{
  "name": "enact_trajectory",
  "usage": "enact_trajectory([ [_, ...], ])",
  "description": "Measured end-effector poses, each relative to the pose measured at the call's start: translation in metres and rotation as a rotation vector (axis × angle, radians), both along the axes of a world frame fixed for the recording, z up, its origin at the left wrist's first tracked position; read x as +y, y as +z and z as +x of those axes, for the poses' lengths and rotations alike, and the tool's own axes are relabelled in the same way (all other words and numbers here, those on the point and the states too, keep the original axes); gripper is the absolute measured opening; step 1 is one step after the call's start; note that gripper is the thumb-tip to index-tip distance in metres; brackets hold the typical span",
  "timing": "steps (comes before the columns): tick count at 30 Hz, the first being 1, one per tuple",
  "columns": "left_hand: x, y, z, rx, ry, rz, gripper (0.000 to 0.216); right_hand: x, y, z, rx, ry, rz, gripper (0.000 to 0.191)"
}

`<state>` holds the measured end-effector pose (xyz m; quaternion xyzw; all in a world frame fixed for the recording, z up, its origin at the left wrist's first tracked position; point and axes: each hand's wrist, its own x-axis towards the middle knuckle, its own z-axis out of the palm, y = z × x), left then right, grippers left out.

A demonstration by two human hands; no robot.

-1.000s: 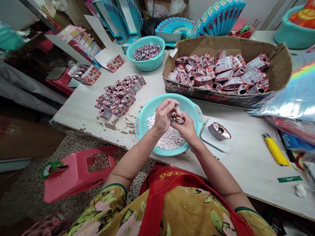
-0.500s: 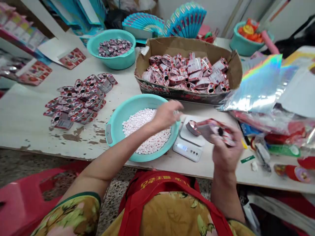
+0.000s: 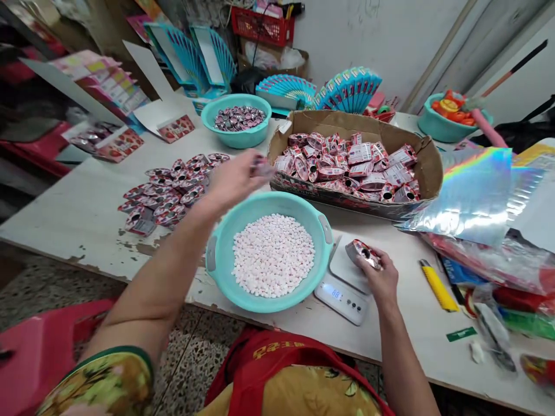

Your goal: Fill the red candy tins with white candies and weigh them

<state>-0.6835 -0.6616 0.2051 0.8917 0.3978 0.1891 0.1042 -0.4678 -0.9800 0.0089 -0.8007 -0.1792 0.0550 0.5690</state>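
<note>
Red packets (image 3: pixel 162 193) stand grouped, tablets (image 3: pixel 274 255) remain: seemingly partway. Your right hand (image 3: pixel 385 278) pinches another packet (image 3: pixel 356 249), your left hand (image 3: pixel 234 180) something blurred (image 3: pixel 262 168).

Right of center, a foil packet (image 3: pixel 358 251) is held by the right hand (image 3: pixel 384 276) over a scale (image 3: pixel 344 303). Near mid-frame, a blurred item (image 3: pixel 262 169) is gripped by the left hand (image 3: pixel 234 179), above the teal basin (image 3: pixel 220 240) of white pellets (image 3: pixel 274 255).

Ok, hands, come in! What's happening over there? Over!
Left hand: holding a blurred item near the cardboard box. Right hand: gripping a printed packet at the digital scale, contact unclear. Nothing visibly blocking either.
</note>
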Motion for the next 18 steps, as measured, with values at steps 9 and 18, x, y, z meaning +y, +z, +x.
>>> enact_trajectory([
  [9, 0.113, -0.118, -0.089, 0.299, 0.268, -0.089, 0.038, 0.198, 0.147, 0.083, -0.727, 0.51, -0.19, 0.03],
  [18, -0.034, -0.132, -0.1, 0.364, -0.16, -0.102, 0.066, 0.277, 0.134, 0.123, -0.098, 0.581, 0.052, 0.051],
])
